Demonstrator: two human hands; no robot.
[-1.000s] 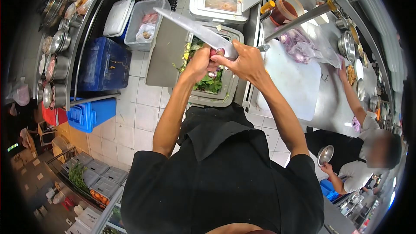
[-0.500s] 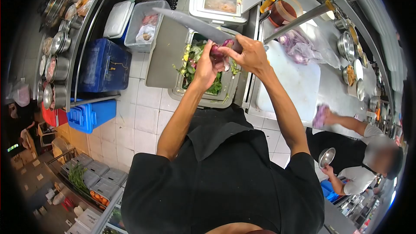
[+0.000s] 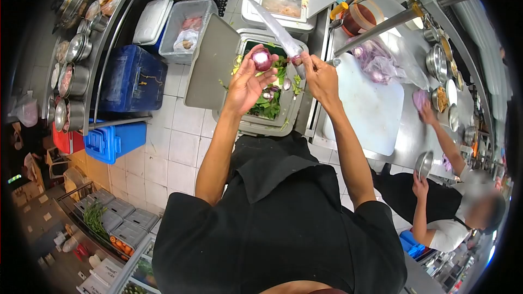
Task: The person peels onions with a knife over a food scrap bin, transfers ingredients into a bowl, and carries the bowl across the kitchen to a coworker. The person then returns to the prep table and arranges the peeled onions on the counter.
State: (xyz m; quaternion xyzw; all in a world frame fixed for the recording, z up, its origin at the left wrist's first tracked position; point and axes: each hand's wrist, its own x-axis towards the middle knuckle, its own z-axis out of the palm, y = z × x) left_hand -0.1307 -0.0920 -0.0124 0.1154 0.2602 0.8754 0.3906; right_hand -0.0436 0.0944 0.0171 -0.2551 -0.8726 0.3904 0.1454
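Observation:
A red onion (image 3: 261, 60) with a pale, cut patch facing up rests in the curled fingers of my left hand (image 3: 244, 90). My right hand (image 3: 323, 80) grips a large knife (image 3: 277, 31), its blade slanting up and left, away from me. A reddish-purple bit, perhaps peel, sits by the blade's base near my thumb. Below both hands stands an open grey bin (image 3: 253, 127), holding green leaf scraps (image 3: 268, 110) and some onion pieces. The bin's lid (image 3: 210, 68) hangs open on the left. The knife's handle is mostly hidden in my fist.
To the right, a white cutting board (image 3: 365, 109) lies on the steel counter beside a plastic bag of red onions (image 3: 381, 65). A metal shelf post (image 3: 376, 30) crosses above. A co-worker (image 3: 425, 196) at right wipes with a cloth and holds a metal bowl (image 3: 424, 162).
My hands have moved apart; the onion went left and turned its pale side up, while the knife swung to a steeper angle. The co-worker's cloth and bowl moved up in view.

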